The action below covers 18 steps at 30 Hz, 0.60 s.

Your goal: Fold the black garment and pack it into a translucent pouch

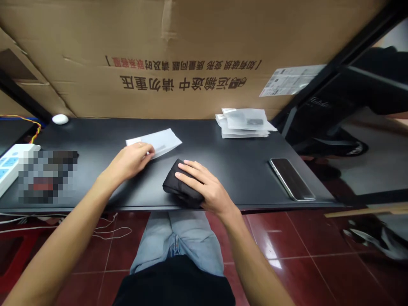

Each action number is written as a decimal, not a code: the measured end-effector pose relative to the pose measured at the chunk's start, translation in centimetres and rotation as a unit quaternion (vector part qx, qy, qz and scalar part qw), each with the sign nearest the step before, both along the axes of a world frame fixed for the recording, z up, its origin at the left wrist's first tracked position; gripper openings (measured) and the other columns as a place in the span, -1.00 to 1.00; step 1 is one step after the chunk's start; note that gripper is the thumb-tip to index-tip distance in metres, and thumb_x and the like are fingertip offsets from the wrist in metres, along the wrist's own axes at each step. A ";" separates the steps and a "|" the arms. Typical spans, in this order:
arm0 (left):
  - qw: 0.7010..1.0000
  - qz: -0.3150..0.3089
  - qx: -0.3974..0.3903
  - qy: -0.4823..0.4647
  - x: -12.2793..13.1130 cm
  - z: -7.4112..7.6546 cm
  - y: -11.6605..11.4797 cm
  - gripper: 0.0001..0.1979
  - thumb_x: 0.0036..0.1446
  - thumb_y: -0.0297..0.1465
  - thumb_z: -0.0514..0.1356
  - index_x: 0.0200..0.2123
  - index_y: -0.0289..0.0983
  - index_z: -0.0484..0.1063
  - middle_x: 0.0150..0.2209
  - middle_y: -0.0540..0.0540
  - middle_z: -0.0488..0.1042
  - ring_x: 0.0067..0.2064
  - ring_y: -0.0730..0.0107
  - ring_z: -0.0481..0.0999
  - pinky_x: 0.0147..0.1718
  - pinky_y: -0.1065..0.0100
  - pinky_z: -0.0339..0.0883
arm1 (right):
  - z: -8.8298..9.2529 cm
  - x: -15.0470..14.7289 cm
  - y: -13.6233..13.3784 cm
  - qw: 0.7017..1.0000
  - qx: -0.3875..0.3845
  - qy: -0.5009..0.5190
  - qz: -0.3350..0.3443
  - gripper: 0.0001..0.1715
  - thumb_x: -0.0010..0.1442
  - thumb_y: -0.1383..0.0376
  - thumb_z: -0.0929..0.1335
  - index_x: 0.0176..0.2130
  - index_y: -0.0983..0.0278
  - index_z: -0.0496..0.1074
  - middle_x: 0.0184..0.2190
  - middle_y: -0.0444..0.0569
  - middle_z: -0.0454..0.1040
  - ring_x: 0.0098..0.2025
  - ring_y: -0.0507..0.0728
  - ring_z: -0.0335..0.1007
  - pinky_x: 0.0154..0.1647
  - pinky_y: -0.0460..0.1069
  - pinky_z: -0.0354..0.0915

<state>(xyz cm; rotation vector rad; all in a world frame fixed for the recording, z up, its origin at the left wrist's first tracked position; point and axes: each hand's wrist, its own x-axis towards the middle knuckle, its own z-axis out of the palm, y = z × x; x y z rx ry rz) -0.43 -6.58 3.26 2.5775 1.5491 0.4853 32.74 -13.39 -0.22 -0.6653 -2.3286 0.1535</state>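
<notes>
While I watch through the head camera, a white power strip (9,165), a pixelated patch (47,176) and a white mouse (60,119) sit far left of the black fabric pouch (182,185) on the black desk (95,136). My left hand (129,161), half-closed, meets a frosted plastic sleeve (156,142) just beyond the pouch; I cannot tell if it grips. My right hand (205,185) lies open on the pouch. Stacked sleeves (244,123) and a smartphone (291,178) lie further right.
</notes>
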 end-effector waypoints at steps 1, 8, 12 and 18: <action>0.999 -0.030 -0.002 -0.015 1.2 0.3 -0.9 -0.77 0.54 -0.26 0.11 -0.01 -0.17 0.55 -0.01 -0.16 0.65 -0.06 0.15 0.62 -0.04 0.19 0.42 | 0.4 -0.1 0.0 0.999 0.031 0.003 0.021 -0.32 0.50 0.48 0.36 0.49 0.16 0.37 0.51 0.12 0.42 0.61 0.29 0.23 0.57 0.36 0.34; 0.987 -0.124 -0.058 -0.087 4.8 1.6 -4.6 -0.79 0.43 -0.54 0.04 -0.11 -0.17 0.43 -0.13 -0.08 0.54 -0.17 0.29 0.50 -0.18 0.28 0.36 | 1.5 -1.8 0.5 0.967 0.212 -0.071 0.120 -0.49 0.50 0.39 0.46 0.36 0.15 0.53 0.31 0.08 0.62 0.44 0.27 0.46 0.48 0.31 0.45; 0.983 -0.117 -0.047 -0.131 4.1 1.3 -4.6 -0.86 0.53 -0.42 0.06 -0.07 -0.18 0.41 -0.11 -0.09 0.55 -0.12 0.28 0.54 -0.11 0.26 0.41 | 0.8 -1.7 1.9 0.962 0.218 -0.133 0.092 -0.50 0.55 0.39 0.39 0.38 0.14 0.50 0.34 0.12 0.59 0.44 0.31 0.44 0.42 0.39 0.47; 0.991 -0.077 -0.007 -0.107 4.6 1.2 -5.0 -0.86 0.58 -0.31 0.08 -0.02 -0.18 0.42 -0.10 -0.10 0.56 -0.13 0.24 0.57 -0.12 0.22 0.42 | 1.7 -1.9 2.4 0.965 0.115 -0.237 0.010 -0.42 0.60 0.43 0.28 0.49 0.17 0.38 0.46 0.23 0.44 0.44 0.33 0.39 0.29 0.30 0.54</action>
